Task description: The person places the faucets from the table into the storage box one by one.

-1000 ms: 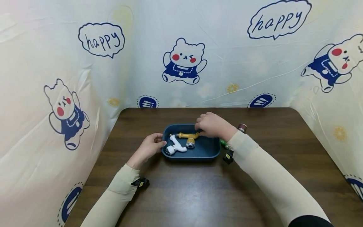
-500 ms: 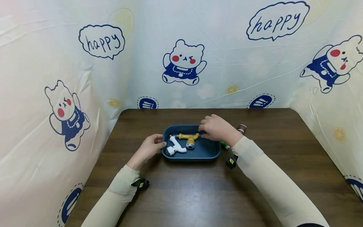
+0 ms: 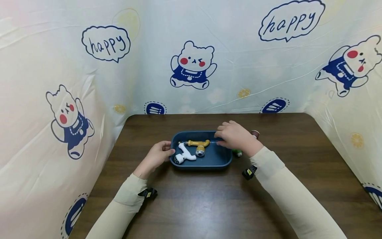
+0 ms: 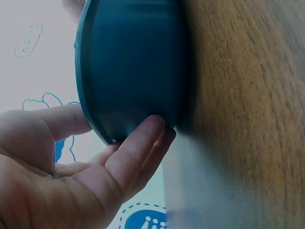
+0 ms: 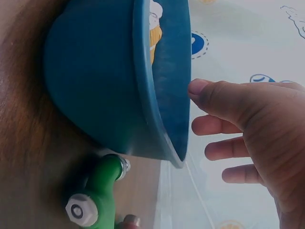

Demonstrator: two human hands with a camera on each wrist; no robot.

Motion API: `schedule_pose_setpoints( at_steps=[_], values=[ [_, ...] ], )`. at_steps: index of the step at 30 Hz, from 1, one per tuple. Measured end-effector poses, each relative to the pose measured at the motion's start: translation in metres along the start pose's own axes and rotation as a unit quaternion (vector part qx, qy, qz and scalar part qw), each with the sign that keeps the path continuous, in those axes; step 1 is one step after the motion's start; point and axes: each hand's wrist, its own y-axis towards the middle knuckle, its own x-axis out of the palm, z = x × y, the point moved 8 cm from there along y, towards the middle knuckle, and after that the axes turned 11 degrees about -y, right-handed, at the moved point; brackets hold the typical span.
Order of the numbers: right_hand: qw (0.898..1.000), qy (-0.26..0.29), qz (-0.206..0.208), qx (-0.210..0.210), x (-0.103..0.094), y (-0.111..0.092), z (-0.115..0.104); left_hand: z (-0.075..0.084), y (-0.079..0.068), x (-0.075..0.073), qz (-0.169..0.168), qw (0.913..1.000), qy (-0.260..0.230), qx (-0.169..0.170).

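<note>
A blue tray stands on the table, with a white faucet and a yellow faucet lying in its left half. My left hand holds the tray's left end; in the left wrist view its thumb is at the rim and its fingers lie against the outer wall. Over the tray's right side is my right hand, holding nothing. In the right wrist view its fingers are loosely bent, thumb tip right by the rim.
Just right of the tray lies a green faucet, partly under my right hand in the head view. Behind it is a reddish-brown piece, mostly hidden. A printed curtain surrounds the wooden table at the back and sides.
My right hand has drawn away from the yellow faucet and moved right toward the tray's right rim. The left hand, the tray and both faucets in it stay put.
</note>
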Motion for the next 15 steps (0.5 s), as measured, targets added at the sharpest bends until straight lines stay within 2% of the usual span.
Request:
schedule_pose_setpoints(
  at_steps=[10, 15],
  values=[
    [1.0, 0.0, 0.024, 0.011, 0.003, -0.015, 0.008, 0.002, 0.0, 0.002, 0.001, 1.0, 0.0, -0.001],
    [1.0, 0.01, 0.013, 0.023, 0.009, -0.021, 0.011, 0.002, -0.001, 0.002, 0.004, 1.0, 0.003, -0.004]
  ],
)
